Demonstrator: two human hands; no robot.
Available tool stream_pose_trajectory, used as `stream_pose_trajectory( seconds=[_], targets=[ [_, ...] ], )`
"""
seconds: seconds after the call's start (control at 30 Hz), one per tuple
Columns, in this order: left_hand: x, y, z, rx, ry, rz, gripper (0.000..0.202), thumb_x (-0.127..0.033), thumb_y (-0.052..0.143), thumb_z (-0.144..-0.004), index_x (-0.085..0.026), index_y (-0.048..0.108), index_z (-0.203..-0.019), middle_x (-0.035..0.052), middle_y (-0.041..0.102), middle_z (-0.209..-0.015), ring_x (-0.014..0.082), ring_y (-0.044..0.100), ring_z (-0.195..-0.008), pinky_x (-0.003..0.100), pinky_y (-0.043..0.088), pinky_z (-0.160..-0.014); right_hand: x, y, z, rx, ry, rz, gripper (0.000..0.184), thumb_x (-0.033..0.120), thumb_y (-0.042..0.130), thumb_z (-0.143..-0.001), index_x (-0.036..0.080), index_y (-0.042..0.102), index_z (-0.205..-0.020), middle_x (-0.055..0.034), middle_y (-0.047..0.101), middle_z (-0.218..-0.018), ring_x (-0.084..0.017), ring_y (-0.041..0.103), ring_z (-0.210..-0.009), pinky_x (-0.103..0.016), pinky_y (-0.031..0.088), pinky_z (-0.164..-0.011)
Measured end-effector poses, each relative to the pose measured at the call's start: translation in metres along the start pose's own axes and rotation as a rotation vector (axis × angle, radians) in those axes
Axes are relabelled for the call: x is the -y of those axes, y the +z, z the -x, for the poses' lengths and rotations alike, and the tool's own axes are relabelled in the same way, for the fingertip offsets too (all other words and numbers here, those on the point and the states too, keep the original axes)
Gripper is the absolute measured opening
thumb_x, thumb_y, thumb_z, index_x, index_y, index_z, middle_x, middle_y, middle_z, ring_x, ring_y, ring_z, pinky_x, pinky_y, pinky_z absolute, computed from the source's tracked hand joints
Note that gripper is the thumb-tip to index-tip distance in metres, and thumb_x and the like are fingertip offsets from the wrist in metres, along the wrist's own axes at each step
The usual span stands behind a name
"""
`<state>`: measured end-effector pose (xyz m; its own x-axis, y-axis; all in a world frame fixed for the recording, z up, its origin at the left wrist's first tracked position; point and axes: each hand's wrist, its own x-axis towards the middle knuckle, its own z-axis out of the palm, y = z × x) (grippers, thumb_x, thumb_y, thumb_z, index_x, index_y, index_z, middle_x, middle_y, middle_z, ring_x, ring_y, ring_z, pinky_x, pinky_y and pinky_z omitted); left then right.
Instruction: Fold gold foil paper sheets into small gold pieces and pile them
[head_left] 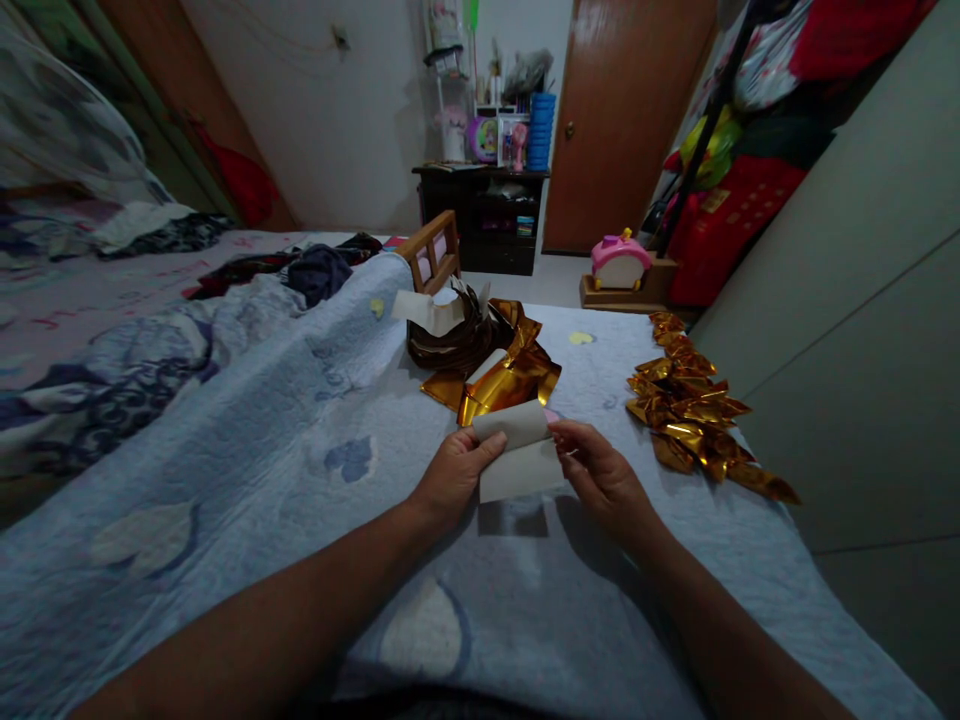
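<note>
1. The left hand (452, 478) pinches the left edge of a creased white paper (523, 468), just below the frame's centre.
2. The right hand (606, 482) pinches its right edge.
3. Folded gold foil pieces (686, 405) lie at right.

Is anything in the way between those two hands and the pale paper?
Nothing visible: the left hand holds the pale paper directly, and the right hand meets its right edge. The gold foil lies beyond, not between.

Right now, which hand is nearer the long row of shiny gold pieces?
Right. The right hand is left of the gold pieces; the left hand is farther left, at the pale paper's left edge.
</note>
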<state>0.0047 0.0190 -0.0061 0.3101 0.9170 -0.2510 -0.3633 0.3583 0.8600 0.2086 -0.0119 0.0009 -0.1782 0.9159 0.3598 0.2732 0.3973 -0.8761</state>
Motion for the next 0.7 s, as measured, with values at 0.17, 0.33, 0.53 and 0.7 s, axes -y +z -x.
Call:
stream_pose_trajectory(
  seconds=[0.17,0.33,0.53,0.7],
  targets=[
    [-0.004,0.002,0.002,0.039,0.014,-0.029,0.048,-0.041,0.086,-0.072,-0.009,0.069,-0.104,0.0087,0.076,-0.086,0.0173,0.07,-0.068,0.027,0.055,-0.065,0.002,0.001,-0.001,0.107,-0.073,-0.038,0.036,0.011,0.057,-0.086,0.028,0.065,-0.116,-0.0068,0.06,-0.121,-0.021,0.06,-0.106,-0.029,0.051,-0.075],
    [-0.004,0.004,0.005,0.013,0.111,-0.071,0.054,-0.033,0.086,-0.074,-0.017,0.052,-0.114,0.0051,0.076,-0.092,0.0174,0.071,-0.069,0.027,0.056,-0.064,0.006,0.0,-0.003,0.183,-0.054,-0.068,0.024,0.013,0.068,-0.081,0.024,0.072,-0.102,-0.0075,0.06,-0.117,-0.022,0.061,-0.106,-0.03,0.053,-0.079],
    [-0.005,0.006,0.01,0.01,0.209,-0.13,0.063,-0.031,0.081,-0.079,-0.026,0.03,-0.117,-0.0007,0.074,-0.087,0.0152,0.069,-0.063,0.025,0.055,-0.062,0.008,0.001,-0.003,0.174,0.034,-0.243,0.014,0.021,0.073,-0.083,0.025,0.075,-0.097,-0.006,0.061,-0.111,-0.021,0.062,-0.1,-0.03,0.053,-0.08],
    [-0.006,0.007,0.013,0.047,0.238,-0.171,0.054,-0.031,0.077,-0.082,-0.027,0.035,-0.116,-0.0017,0.071,-0.089,0.0158,0.068,-0.068,0.026,0.055,-0.06,0.005,0.003,-0.003,0.217,0.07,-0.418,0.02,0.022,0.074,-0.085,0.029,0.077,-0.103,-0.006,0.059,-0.116,-0.021,0.061,-0.106,-0.032,0.054,-0.085]
  ],
)
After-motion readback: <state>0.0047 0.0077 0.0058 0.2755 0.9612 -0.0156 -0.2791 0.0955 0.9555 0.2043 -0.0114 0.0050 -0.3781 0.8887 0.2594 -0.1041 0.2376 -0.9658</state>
